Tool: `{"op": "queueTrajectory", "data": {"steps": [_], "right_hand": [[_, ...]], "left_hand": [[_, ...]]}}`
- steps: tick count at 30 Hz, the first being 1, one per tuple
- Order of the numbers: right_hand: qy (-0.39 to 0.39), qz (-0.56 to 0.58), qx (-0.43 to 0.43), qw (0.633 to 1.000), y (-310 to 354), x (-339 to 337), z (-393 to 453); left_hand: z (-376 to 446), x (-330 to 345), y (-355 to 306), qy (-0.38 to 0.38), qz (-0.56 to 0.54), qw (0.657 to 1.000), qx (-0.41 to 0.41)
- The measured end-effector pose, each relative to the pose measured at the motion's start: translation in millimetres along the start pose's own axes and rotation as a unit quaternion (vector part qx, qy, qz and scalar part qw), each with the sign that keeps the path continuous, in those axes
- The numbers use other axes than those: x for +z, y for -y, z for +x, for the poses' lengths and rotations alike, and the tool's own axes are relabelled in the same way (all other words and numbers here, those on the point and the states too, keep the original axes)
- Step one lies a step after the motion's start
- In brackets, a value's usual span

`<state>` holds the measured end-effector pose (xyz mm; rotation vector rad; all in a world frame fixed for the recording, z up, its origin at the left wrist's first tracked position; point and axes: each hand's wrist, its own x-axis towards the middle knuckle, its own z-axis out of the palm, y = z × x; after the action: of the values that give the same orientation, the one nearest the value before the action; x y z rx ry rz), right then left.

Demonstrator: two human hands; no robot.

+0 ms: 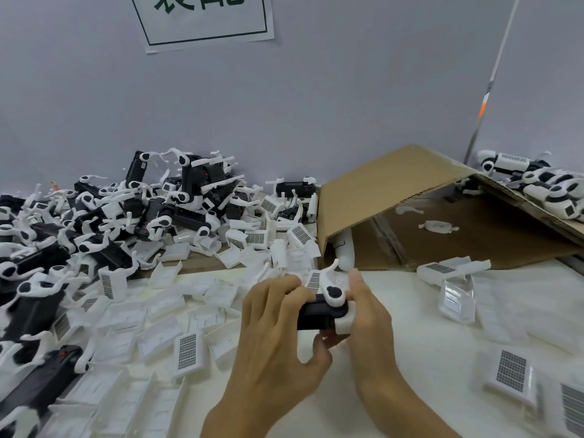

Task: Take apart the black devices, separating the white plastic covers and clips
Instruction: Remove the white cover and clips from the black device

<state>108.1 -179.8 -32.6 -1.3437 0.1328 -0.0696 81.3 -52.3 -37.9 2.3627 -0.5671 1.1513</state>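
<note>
A person's two bare hands hold one black device [316, 316] just above the white table [410, 358], in front of an open cardboard box [395, 197] that lies on its side. The left hand [278, 327] wraps the device's dark body, fingers curled over the top and thumb beneath, likely to brace it while the other hand works. The right hand [366, 308] grips the white end: its thumb is tucked under the white cover [343, 324], and the fingers press the cover's far side, the index finger held straight and pointing toward the box. A white clip [331, 290] with a dark round centre still sits on top of the device, one thin arm curving up toward the box, so this unit looks not yet separated. Both grips are closed firmly on the part, not spread. Left of the box, a large heap of black devices [151, 210] with clips awaits, apparently the supply. Between that heap and the hands lie many loose white covers [189, 350], some bearing barcode labels, probably the removed pieces. Inside the box rest a few loose clips [437, 226], and right of it sits another cluster of white-clad units [543, 184].
</note>
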Motion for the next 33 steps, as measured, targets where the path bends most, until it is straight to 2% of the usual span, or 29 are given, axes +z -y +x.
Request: {"op": "queueTrajectory", "data": {"steps": [2,3,5,6,8,10,12,14,18,20,33], "right_hand": [[0.023,0.024,-0.001,0.999,2,-1,-1],[0.033,0.043,-0.005,0.999,2,-1,-2],[0.032,0.047,-0.036,0.998,2,1,-3],[0.03,0.026,-0.063,0.997,1,1,-4],[0.045,-0.03,-0.134,0.99,-3,4,-8],[0.096,-0.107,-0.22,0.965,-7,5,-13],[0.15,-0.182,-0.304,0.923,-12,6,-17],[0.155,-0.207,-0.375,0.89,-17,8,-17],[0.147,-0.211,-0.44,0.86,-17,7,-17],[0.155,-0.209,-0.445,0.857,-16,7,-19],[0.168,-0.186,-0.398,0.883,-16,13,-24]], "left_hand": [[-1,0,7,-0.01,0.012,1.0,-0.011],[-1,-2,9,-0.017,-0.006,0.999,-0.043],[1,-7,8,-0.058,-0.091,0.984,-0.138],[2,-10,5,-0.081,-0.16,0.963,-0.201],[10,-14,-1,-0.113,-0.309,0.888,-0.322],[15,-18,-1,-0.116,-0.468,0.767,-0.424],[20,-25,-2,-0.103,-0.575,0.65,-0.486],[20,-28,-1,-0.092,-0.618,0.599,-0.5],[21,-27,-2,-0.093,-0.641,0.566,-0.51],[21,-28,-3,-0.088,-0.643,0.563,-0.512],[19,-27,2,-0.072,-0.646,0.564,-0.51]]}}
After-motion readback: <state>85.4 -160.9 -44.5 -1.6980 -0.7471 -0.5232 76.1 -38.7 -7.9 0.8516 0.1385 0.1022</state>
